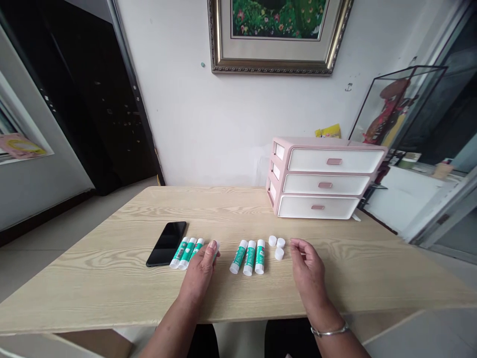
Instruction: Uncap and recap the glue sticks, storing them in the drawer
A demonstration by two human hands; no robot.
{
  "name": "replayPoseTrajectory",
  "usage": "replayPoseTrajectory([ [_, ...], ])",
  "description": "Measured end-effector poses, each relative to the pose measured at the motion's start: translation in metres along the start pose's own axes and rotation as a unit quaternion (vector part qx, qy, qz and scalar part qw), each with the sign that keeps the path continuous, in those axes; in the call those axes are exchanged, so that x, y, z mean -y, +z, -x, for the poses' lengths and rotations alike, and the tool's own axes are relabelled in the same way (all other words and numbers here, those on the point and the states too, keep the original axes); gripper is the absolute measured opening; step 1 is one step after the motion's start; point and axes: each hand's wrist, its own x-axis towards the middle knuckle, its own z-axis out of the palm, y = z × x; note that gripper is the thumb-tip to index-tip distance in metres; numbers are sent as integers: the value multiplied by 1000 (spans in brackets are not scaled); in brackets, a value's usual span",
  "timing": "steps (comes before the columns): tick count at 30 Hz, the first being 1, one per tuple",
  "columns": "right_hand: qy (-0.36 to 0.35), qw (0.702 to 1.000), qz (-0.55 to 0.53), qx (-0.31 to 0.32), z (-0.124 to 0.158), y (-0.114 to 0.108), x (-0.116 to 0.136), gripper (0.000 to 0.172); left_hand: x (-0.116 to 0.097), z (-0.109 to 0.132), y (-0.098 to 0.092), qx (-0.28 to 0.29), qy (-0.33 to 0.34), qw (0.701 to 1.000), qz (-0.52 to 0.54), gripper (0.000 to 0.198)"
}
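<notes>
Three green-labelled glue sticks point(249, 257) lie side by side on the pale wood-grain table point(112, 286), three white caps point(277, 247) just right. Right hand point(307, 268) loosely curled, empty, near caps. Left hand point(199, 272) curled beside three more sticks point(187, 253); grip cannot be told.

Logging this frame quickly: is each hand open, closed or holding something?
Left hand: curled against a green-labelled white tube, partly hidden; cannot tell if gripping.
Right hand: half open, holding nothing, near white caps.
</notes>
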Motion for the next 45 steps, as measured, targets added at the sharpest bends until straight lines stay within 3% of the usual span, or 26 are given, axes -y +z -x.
replayPoseTrajectory([
  [5,-21,996,77,32,3,0,7,33,6,-6,10,-6,71,983,-167,44],
  [13,-133,973,154,107,10,8,-2,29,3,-1,25,18,78,936,-342,43],
  [25,-127,964,192,133,9,13,-15,27,-8,8,27,42,115,932,-340,37],
  [30,-148,961,193,132,8,14,-16,26,-18,16,15,-24,121,938,-324,37],
  [34,-147,959,200,138,9,14,-15,28,-20,12,-6,-113,132,886,-430,32],
  [39,-131,959,201,147,9,14,-13,29,-7,-2,-29,-123,109,800,-577,28],
  [45,-129,961,197,144,9,14,-12,28,3,-9,-28,-104,99,784,-604,25],
])
